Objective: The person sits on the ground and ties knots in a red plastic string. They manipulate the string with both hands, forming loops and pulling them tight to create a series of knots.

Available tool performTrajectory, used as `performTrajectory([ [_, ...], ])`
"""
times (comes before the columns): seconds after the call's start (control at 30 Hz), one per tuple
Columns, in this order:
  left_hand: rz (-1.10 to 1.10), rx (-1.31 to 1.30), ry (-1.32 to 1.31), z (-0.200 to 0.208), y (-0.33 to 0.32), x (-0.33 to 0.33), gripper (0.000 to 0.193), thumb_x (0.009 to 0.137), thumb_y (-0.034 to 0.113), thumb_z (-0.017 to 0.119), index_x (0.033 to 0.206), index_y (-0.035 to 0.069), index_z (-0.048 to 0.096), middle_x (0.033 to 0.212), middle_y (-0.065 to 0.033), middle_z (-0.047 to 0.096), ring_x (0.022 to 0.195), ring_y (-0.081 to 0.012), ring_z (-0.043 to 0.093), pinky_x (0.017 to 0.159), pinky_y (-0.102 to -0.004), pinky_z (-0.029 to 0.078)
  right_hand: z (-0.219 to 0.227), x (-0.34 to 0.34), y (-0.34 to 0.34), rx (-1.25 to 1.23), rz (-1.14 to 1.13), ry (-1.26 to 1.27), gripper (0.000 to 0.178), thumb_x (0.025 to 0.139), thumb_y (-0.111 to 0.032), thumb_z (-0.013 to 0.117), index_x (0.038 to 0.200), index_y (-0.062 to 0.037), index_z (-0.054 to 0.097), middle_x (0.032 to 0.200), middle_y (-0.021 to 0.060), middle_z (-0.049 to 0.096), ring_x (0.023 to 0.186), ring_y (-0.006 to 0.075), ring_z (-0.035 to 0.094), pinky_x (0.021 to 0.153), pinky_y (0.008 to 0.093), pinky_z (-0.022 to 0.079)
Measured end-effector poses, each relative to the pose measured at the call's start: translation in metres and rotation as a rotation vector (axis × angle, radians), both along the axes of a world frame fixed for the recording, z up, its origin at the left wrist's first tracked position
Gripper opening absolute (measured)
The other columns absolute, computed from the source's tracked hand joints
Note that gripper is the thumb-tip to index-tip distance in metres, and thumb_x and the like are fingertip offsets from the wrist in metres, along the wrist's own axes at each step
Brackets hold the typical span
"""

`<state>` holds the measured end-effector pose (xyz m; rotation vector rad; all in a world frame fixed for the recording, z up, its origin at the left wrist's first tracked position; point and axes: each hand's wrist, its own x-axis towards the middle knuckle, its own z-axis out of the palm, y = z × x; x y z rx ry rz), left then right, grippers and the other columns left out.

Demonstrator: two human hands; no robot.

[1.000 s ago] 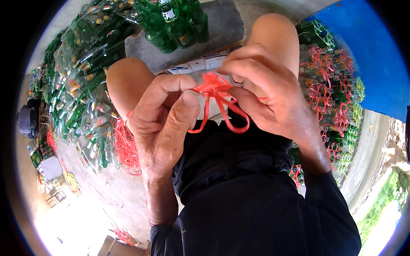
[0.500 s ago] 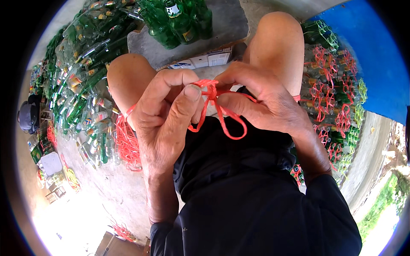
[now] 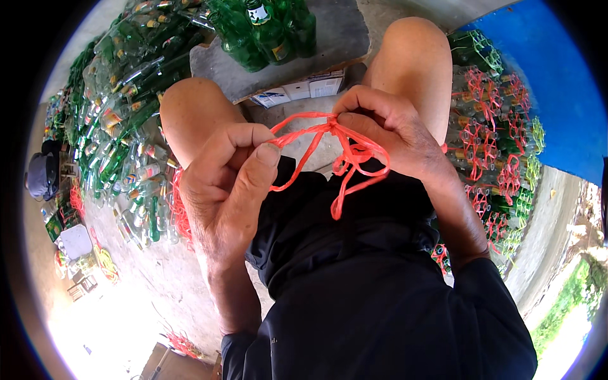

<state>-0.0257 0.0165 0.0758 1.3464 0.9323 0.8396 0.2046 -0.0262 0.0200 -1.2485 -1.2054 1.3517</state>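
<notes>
Between my hands, above my lap, stretches a red plastic string (image 3: 308, 131) with a knot near its right end. Several loops hang from the knot, one reaching down over my dark clothing. My left hand (image 3: 235, 174) pinches the string between thumb and forefinger. At the knot, my right hand (image 3: 386, 130) closes thumb and bent forefinger on the same string. Part of a red string bundle (image 3: 180, 212) shows beside my left wrist; the wrist hides the rest.
Green glass bottles (image 3: 273, 41) stand on a grey slab (image 3: 342, 28) ahead of my knees. A large heap of bottles (image 3: 120, 120) lies to the left. On the right, bottles tied with red and green string (image 3: 484, 126) are stacked beside a blue panel (image 3: 544, 76).
My hands have drawn apart, my left hand moving left and slightly down. The string between them is now stretched out, and the knot sits closer to my right fingers, with loops hanging below.
</notes>
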Motion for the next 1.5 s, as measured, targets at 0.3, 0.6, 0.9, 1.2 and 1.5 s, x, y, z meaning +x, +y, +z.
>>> performTrajectory([
  [0.3,-0.051,0.143,0.283,0.011,-0.017,-0.015,0.007,0.095,0.001,0.069,0.1,-0.003,0.066,0.07,0.002,0.057,0.061,-0.0014,0.046,0.056,-0.0191,0.034,-0.018,0.007,0.005,0.044,-0.025,0.006,0.015,0.105,-0.011,0.056,0.102,0.0026,0.063,0.073,-0.0034,0.054,0.067,0.0027,0.049,0.059,0.0212,0.042],
  [0.6,-0.031,0.072,0.35,0.012,-0.028,-0.036,0.008,0.094,0.0,0.068,0.102,-0.002,0.067,0.07,0.0012,0.059,0.061,-0.0014,0.046,0.056,-0.0203,0.034,-0.014,0.008,0.005,-0.03,-0.065,0.0,0.013,0.105,-0.01,0.056,0.102,0.0002,0.064,0.072,-0.0055,0.052,0.063,0.0006,0.045,0.054,0.0196,0.037],
  [0.9,0.156,-0.13,-0.233,-0.023,-0.025,-0.052,0.018,0.104,0.009,0.049,0.108,-0.004,0.06,0.059,0.0023,0.044,0.049,-0.0049,0.035,0.047,-0.0233,0.034,-0.02,0.009,0.004,-0.112,-0.161,-0.005,0.015,0.103,-0.011,0.057,0.095,-0.0007,0.064,0.069,-0.0057,0.05,0.06,0.0011,0.042,0.053,0.0214,0.035],
  [1.2,-0.288,0.09,0.363,-0.037,-0.041,-0.04,0.014,0.092,0.0,0.067,0.105,0.001,0.068,0.088,-0.009,0.065,0.077,-0.0193,0.064,0.071,-0.0298,0.051,-0.011,0.01,0.005,-0.007,-0.096,0.085,0.013,0.104,-0.01,0.057,0.101,0.0009,0.064,0.078,-0.0047,0.055,0.07,0.0005,0.047,0.06,0.0194,0.04],
  [1.5,-0.157,0.455,0.409,-0.007,-0.031,-0.021,0.014,0.083,0.0,0.072,0.097,0.001,0.07,0.101,-0.013,0.071,0.095,-0.0298,0.068,0.083,-0.0394,0.054,-0.013,0.012,0.005,0.203,-0.053,-0.138,0.005,0.102,-0.003,0.062,0.103,0.0003,0.066,0.084,-0.0037,0.058,0.074,0.0007,0.05,0.064,0.0198,0.044],
])
